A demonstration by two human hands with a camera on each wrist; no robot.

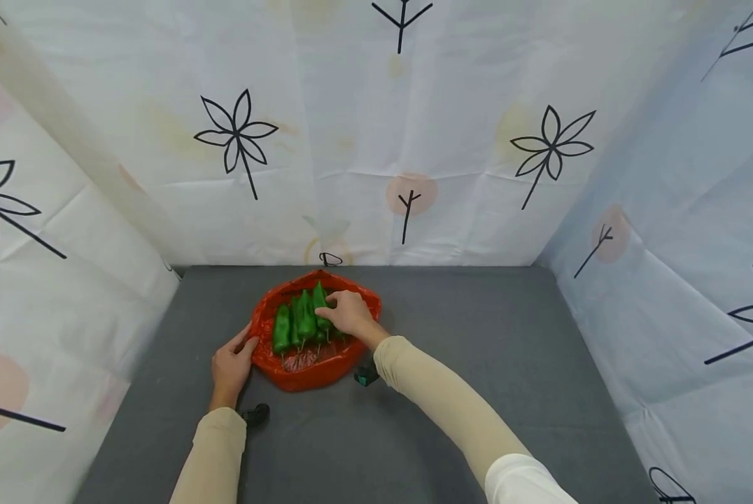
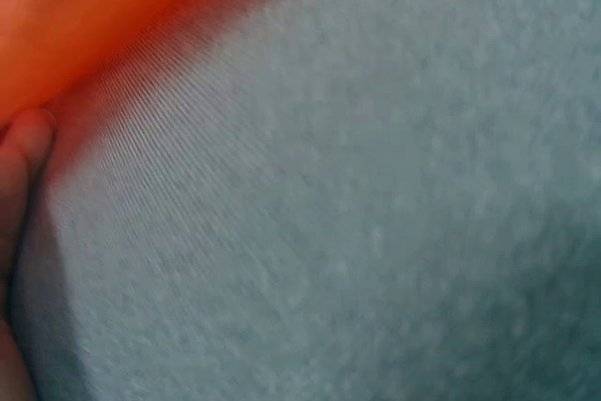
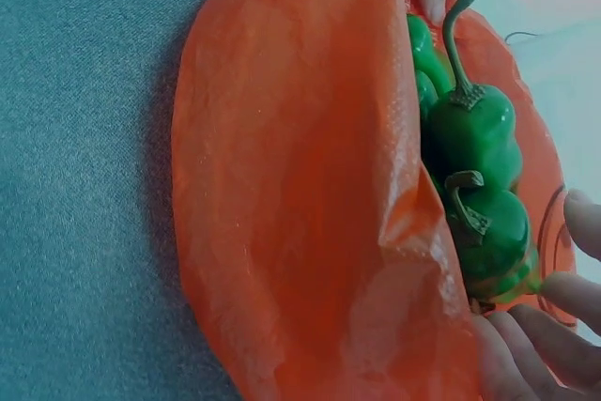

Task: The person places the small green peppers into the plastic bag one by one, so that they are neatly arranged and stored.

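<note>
Several green peppers (image 1: 304,318) lie side by side in a red plastic bag (image 1: 297,380) with its rim spread wide on the table. Their curved stems show in the right wrist view, where two glossy peppers (image 3: 470,138) stand out above the bag's side. My left hand (image 1: 230,364) holds the bag's left rim, its thumb against the outside. Over the right part of the bag, my right hand (image 1: 349,313) reaches in among the peppers, thumb and forefinger apart. The right-hand fingers (image 3: 554,345) are right beside the nearest peppers; some fingertips are hidden by the bag.
A grey cloth-covered table (image 1: 477,336) lies under the bag. White printed sheets (image 1: 351,140) hang behind the table and along both sides. Dark wrist-worn devices (image 1: 367,374) show below both hands.
</note>
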